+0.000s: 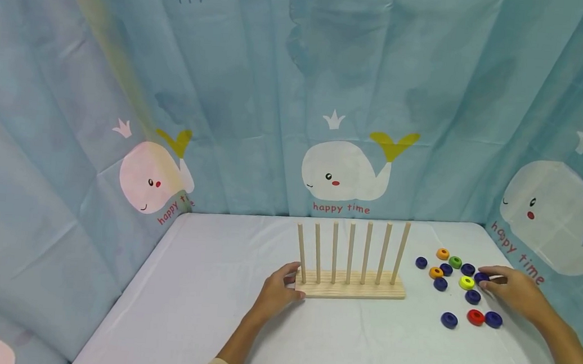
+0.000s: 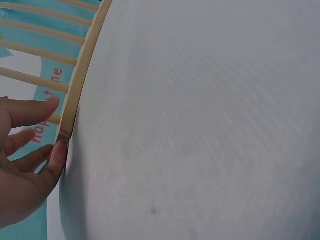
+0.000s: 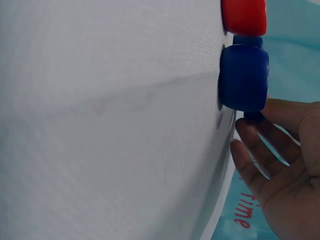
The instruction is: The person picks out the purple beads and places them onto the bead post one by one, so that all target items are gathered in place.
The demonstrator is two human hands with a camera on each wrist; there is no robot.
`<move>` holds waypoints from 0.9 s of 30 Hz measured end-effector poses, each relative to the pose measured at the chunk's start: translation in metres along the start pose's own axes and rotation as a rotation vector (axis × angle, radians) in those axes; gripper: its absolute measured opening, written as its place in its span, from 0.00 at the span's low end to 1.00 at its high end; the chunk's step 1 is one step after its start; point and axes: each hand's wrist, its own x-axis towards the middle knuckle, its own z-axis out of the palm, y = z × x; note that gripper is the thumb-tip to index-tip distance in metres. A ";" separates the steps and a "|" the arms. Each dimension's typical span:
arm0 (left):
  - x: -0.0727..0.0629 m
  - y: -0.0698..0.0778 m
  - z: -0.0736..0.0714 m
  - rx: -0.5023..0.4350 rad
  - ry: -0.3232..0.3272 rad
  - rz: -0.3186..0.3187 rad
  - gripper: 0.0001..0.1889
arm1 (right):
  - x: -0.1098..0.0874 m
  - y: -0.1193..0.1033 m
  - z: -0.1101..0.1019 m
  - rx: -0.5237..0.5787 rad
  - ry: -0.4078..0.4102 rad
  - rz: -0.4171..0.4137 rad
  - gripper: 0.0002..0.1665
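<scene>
A wooden peg rack (image 1: pixel 350 290) stands on the table, with several upright pegs in a row on its flat base. My left hand (image 1: pixel 278 294) grips the left end of that base, thumb at the front corner and fingers behind. The left wrist view also has this hand (image 2: pixel 30 160) at the end of the rack (image 2: pixel 82 75). At the right, my right hand (image 1: pixel 514 290) pinches a dark blue ring (image 1: pixel 481 279) between thumb and fingers, at table level. In the right wrist view a nearer blue ring (image 3: pixel 245 77) partly hides the pinched one (image 3: pixel 254 116).
Loose rings lie right of the rack: a yellow ring (image 1: pixel 466 283), a green ring (image 1: pixel 455 262), a red ring (image 1: pixel 475 317), two orange ones (image 1: pixel 443 253) and several dark blue ones (image 1: pixel 449 320). A whale-printed curtain (image 1: pixel 257 89) hangs behind the white table (image 1: pixel 203 288).
</scene>
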 end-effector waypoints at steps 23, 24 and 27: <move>0.002 0.001 0.005 -0.007 0.028 0.008 0.40 | -0.006 -0.035 0.002 0.057 0.183 -0.075 0.25; 0.002 0.001 0.005 -0.007 0.028 0.014 0.40 | -0.006 -0.038 0.002 0.063 0.192 -0.088 0.24; 0.002 0.001 0.005 -0.012 0.032 0.012 0.40 | -0.005 -0.049 0.002 0.091 0.225 -0.125 0.24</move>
